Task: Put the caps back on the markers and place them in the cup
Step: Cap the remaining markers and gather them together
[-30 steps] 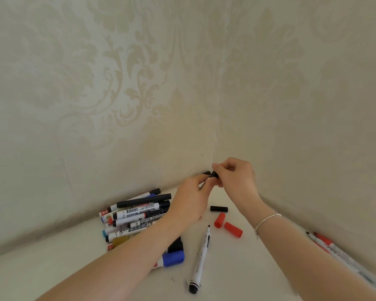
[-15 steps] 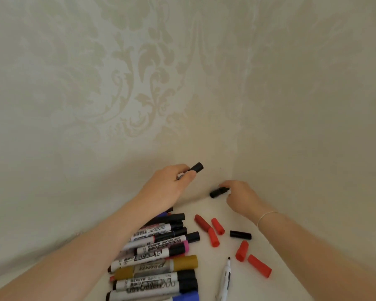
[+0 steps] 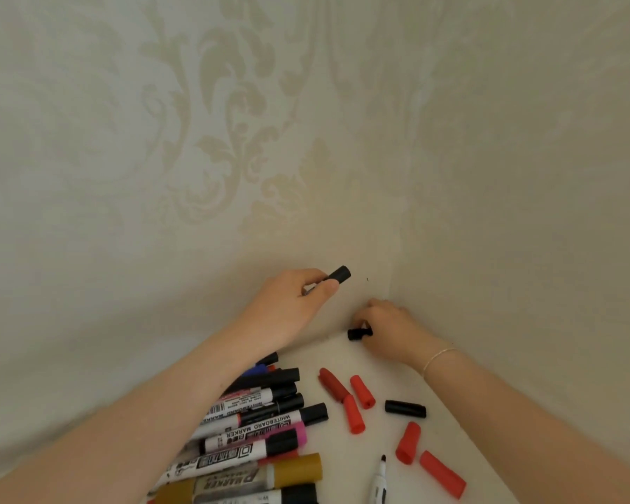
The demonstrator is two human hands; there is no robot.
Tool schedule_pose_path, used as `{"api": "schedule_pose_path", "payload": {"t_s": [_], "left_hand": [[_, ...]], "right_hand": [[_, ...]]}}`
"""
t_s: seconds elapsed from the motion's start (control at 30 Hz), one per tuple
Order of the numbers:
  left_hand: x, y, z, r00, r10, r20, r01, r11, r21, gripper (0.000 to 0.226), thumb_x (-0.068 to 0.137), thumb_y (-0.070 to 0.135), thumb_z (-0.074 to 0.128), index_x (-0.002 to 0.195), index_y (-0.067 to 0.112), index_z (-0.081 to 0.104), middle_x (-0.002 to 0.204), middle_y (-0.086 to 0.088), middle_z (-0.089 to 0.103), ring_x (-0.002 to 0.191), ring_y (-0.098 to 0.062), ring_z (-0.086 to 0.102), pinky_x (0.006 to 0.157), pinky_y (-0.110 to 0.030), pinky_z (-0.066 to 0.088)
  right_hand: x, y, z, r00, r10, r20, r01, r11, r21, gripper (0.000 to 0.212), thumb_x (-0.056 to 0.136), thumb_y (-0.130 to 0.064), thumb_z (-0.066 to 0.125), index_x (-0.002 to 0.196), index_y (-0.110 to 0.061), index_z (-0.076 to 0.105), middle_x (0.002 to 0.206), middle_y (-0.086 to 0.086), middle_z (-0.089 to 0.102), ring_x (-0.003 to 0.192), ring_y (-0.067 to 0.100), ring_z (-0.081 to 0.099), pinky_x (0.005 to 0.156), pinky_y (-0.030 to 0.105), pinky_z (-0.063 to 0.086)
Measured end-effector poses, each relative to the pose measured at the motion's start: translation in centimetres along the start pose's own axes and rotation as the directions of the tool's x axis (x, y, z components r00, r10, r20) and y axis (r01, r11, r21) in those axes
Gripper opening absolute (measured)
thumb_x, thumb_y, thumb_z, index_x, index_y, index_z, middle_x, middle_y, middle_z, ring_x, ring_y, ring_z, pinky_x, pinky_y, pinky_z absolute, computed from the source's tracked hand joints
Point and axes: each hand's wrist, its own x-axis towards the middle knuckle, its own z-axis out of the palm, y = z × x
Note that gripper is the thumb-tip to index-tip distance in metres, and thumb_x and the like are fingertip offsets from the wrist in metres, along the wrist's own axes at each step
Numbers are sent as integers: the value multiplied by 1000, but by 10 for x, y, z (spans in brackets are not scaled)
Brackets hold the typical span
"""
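Where two walls (image 3: 233, 158) with a pale leaf pattern meet in a far corner, a white table (image 3: 342, 467) runs up to them and takes the near part of the view. A pile of markers (image 3: 255, 427) lies on the near left of it, mostly white barrels with black caps, one with a pink cap and one with a mustard cap, packed side by side and touching. Both bare forearms reach in from the near edge toward the corner.

The left hand (image 3: 288, 307) is raised off the table against the left wall, its fingers and thumb curled round a black-capped marker (image 3: 337, 276) whose capped end sticks out to the right. The right hand (image 3: 390, 329) is low in the corner with a thin bracelet (image 3: 438, 358) at the wrist, and its fingertips pinch a black cap (image 3: 357, 334) at the table's far edge.

An uncapped marker (image 3: 378, 481) lies at the near edge, tip pointing away. Five red caps (image 3: 360, 392) are scattered right of the pile, three close together and two nearer. One loose black cap (image 3: 405, 409) lies between those groups. No cup appears anywhere in view.
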Motion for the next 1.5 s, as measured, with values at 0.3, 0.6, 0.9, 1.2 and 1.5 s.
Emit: {"api": "schedule_pose_path", "payload": {"t_s": [0.3,0.6,0.9,1.2,1.5], "left_hand": [[-23,6,12,990,-7,144,11,1000,-26,29,102,36,40,125,32,57,57,10,46,35,3,40,41,-11,27],[-63,27,18,953,-158,259,196,972,-131,24,103,23,39,103,11,59,65,-1,57,37,-6,42,39,-18,34],[-112,27,31,891,-259,374,376,881,-286,30,102,29,42,92,18,68,54,6,40,41,-7,27,40,-17,21],[-115,30,44,877,-285,387,408,867,-285,29,103,31,41,97,12,62,55,5,39,37,-5,28,38,-16,23],[-114,26,45,850,-322,417,408,903,-133,8,95,16,50,91,10,53,65,-1,46,46,-8,38,41,-17,33]], "right_hand": [[-48,-16,-11,997,-13,72,-5,968,253,23,87,-15,58,109,-18,65,94,-4,57,82,12,53,68,18,40],[-124,-41,-48,966,-19,260,-111,871,478,22,78,-16,73,101,-16,71,70,-9,57,63,4,50,55,12,37],[-168,-44,-42,967,178,182,-254,685,682,13,74,-21,79,73,-11,71,72,-1,65,69,12,58,67,22,46],[-171,-41,-46,876,163,455,-425,-189,886,25,92,11,42,105,1,61,93,18,63,71,20,54,52,23,50],[-163,-58,-42,862,292,415,-493,286,822,15,83,3,38,75,-8,41,72,9,40,60,21,37,45,22,35]]}}
